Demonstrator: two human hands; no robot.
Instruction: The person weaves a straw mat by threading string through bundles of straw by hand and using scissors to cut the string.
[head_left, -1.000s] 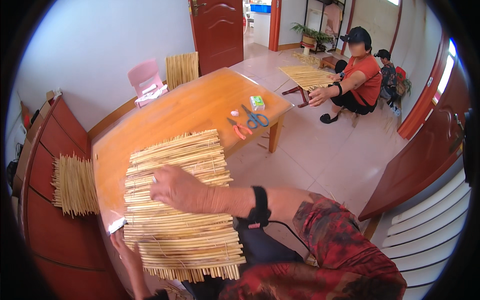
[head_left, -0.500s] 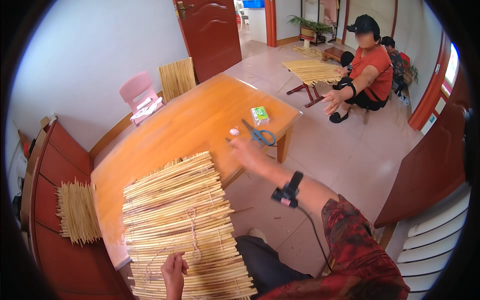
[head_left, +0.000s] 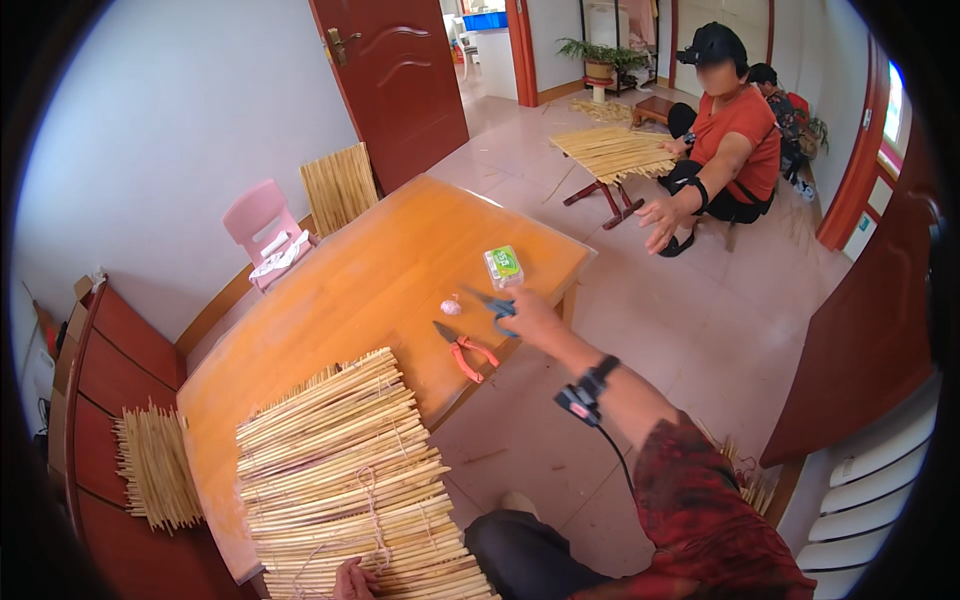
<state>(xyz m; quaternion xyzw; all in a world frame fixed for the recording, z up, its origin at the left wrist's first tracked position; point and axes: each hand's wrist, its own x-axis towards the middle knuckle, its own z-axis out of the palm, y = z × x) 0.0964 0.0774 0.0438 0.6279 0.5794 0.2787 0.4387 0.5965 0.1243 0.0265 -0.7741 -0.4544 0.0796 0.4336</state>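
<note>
My right hand [head_left: 521,314] reaches over the table's right edge, its fingers closed on the blue-handled scissors [head_left: 492,303], whose blades point left. Beside it, pliers [head_left: 466,352] with red handles lie on the tabletop, near a small pinkish ball of twine [head_left: 451,306]. At the lower edge my left hand [head_left: 355,579] rests on a mat of tied thin reed stalks [head_left: 335,470], fingers curled; whatever they hold is hidden. A looped, knotted cord [head_left: 374,510] lies on the mat next to that hand.
The mat overlaps the near end of the wooden table [head_left: 350,290]. A clear box with a green label [head_left: 504,266] stands by the scissors. A pink chair [head_left: 265,225] and a leaning reed mat [head_left: 340,190] stand beyond. A person in red [head_left: 735,140] squats at another reed mat [head_left: 612,152].
My right hand has moved from beside the pliers to the scissors and grips them; the pliers now lie uncovered. The view has shifted, and my left hand sits lower in it.
</note>
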